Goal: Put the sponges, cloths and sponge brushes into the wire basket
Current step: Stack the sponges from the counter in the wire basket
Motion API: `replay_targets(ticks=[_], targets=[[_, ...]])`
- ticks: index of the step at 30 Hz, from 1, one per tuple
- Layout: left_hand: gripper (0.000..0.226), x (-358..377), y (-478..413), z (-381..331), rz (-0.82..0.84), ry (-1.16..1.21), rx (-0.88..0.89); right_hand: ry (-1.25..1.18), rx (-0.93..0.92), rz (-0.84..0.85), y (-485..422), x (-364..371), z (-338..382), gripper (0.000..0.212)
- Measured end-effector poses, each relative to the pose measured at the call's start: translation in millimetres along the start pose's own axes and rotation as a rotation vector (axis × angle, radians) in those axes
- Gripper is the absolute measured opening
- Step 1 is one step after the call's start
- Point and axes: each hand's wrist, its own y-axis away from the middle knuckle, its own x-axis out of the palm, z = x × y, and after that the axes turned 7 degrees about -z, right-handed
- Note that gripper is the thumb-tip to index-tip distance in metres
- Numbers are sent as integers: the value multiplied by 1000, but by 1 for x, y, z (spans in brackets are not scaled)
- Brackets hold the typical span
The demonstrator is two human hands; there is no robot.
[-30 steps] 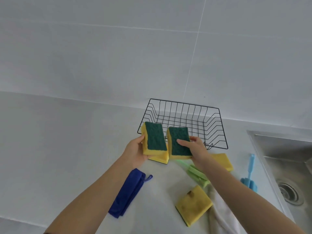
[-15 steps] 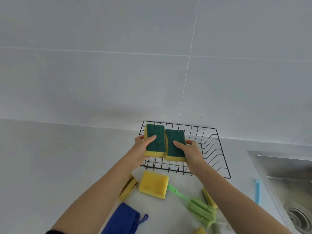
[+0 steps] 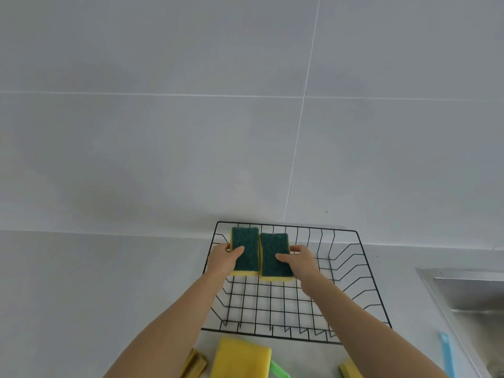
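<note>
A black wire basket [image 3: 351, 271] stands on the counter against the tiled wall. My left hand [image 3: 223, 259] grips a yellow sponge with a green scouring top [image 3: 245, 248], held over the basket's far left part. My right hand [image 3: 302, 259] grips a second green-topped sponge [image 3: 274, 255] right beside the first, edges touching. Whether the sponges rest on the basket floor I cannot tell. At the bottom edge lie a yellow sponge [image 3: 240, 357], a folded yellow cloth [image 3: 195, 365], a green brush handle [image 3: 278, 371] and another yellow piece [image 3: 349, 369].
A steel sink [image 3: 469, 296] is sunk into the counter at the right. A light blue brush handle [image 3: 446, 353] lies between basket and sink. Grey countertop stretches to the left of the basket.
Both hands carried the two green-topped sponges forward from above the counter items to over the basket's far left. The view tilted up, so the blue cloth and lower items left the frame.
</note>
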Motion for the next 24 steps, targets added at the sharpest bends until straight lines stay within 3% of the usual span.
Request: replay_targets(ticks=[10,24], targets=[[26,34,-23,22,-121,-301,53,80,65,-36,-45,6,-30,43],[22,49,-21,29,-189,-387,129,243,-19,-44,-55,22,-43,40]])
